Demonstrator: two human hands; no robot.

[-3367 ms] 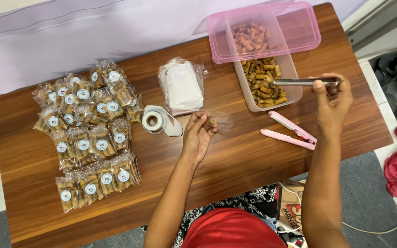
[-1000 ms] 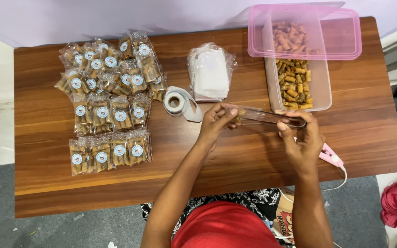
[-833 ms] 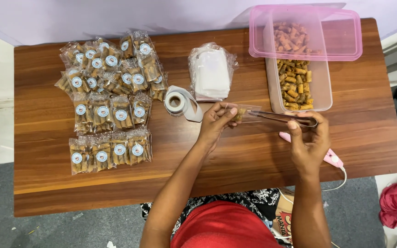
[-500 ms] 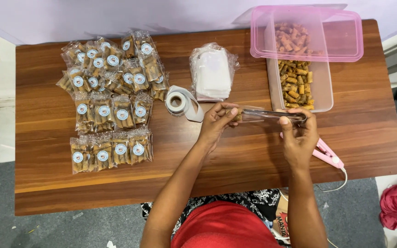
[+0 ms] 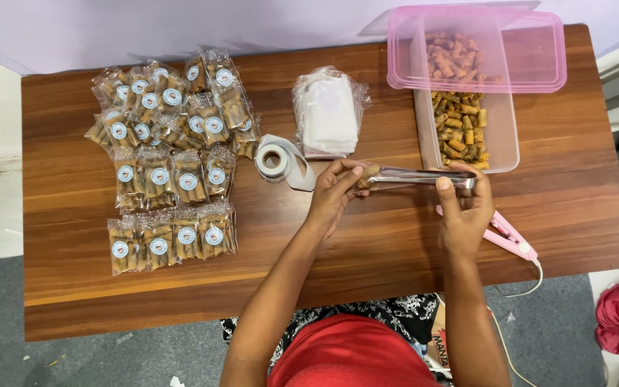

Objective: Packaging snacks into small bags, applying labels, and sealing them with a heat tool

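On the bench, sealed snack packets crowd the left end. The tub of snacks sits at the far right corner. Mid-bench, the right hand clamps metal tongs whose tips meet the small bag pinched in the left hand. This looks like filling; next calls for steady release into the bag.

Single head-worn view, looking almost straight down from above the seated person. Wooden table fills most of the frame at moderate range, far edge toward the top. Grey floor shows along the bottom and left edge; the wearer's lap sits bottom centre.
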